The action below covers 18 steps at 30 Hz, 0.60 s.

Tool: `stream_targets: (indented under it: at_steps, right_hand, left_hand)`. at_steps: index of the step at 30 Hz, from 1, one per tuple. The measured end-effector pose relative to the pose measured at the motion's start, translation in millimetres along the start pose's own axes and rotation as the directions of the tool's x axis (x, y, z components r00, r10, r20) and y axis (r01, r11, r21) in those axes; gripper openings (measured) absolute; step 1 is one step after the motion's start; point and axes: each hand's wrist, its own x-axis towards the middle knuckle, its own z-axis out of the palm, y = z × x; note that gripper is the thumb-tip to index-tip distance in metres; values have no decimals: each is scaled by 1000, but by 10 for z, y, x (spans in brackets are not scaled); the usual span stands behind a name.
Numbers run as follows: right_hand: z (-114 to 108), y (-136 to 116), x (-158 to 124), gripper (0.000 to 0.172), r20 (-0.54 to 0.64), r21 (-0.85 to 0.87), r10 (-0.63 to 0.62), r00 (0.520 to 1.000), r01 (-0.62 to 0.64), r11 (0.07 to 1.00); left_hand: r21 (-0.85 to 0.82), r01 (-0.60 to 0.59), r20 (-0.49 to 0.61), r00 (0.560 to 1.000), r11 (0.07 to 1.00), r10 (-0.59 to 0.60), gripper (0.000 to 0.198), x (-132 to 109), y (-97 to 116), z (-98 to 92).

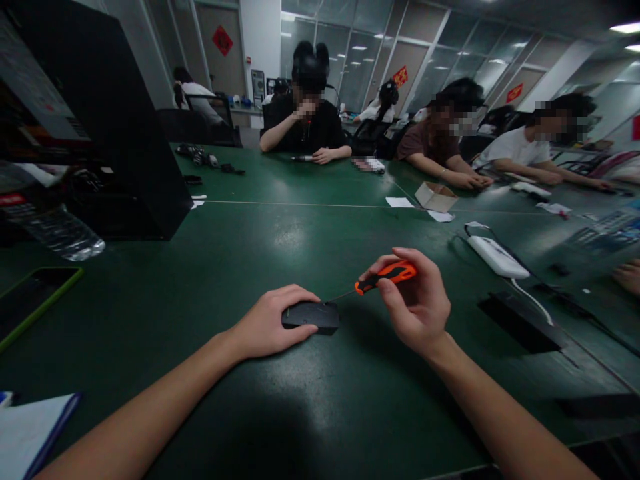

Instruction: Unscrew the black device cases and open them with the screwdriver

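Note:
A small black rectangular box (311, 317) lies on the green tabletop in front of me. My left hand (274, 320) grips it from the left, thumb along the near side and fingers along the far side. In my right hand (419, 301) is a screwdriver (387, 276) with an orange and black handle, held between thumb and fingers. Its thin shaft slants down to the left, and the tip meets the far right part of the box's top. What lies right under the tip is too small to make out.
A black cabinet (125, 133), a plastic bottle (55, 220) and a green-edged phone (37, 300) are at left. To the right lie a white power strip (497, 257) with cables and a black flat block (520, 323). An open carton (436, 197) stands farther back. Several people sit across the table.

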Motion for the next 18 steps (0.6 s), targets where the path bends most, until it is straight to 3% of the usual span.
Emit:
stream_targets:
  at_steps: [6,11,18]
  right_hand:
    - [80,-82,89,57,12,74,92,996,-93,993]
    - [204,-73,194,51,114,131,20,993,-35,991]
    - [318,22,261,70,112,-110,46,993,-33,993]
  left_hand:
    - [-3,-9,-3,1000,1000,9,35,9,3,2]
    - [-8,-11,-4,1000,1000,11,35,10,-2,12]
    - [-4,-3,-12,1000,1000,3,37,5,9,2]
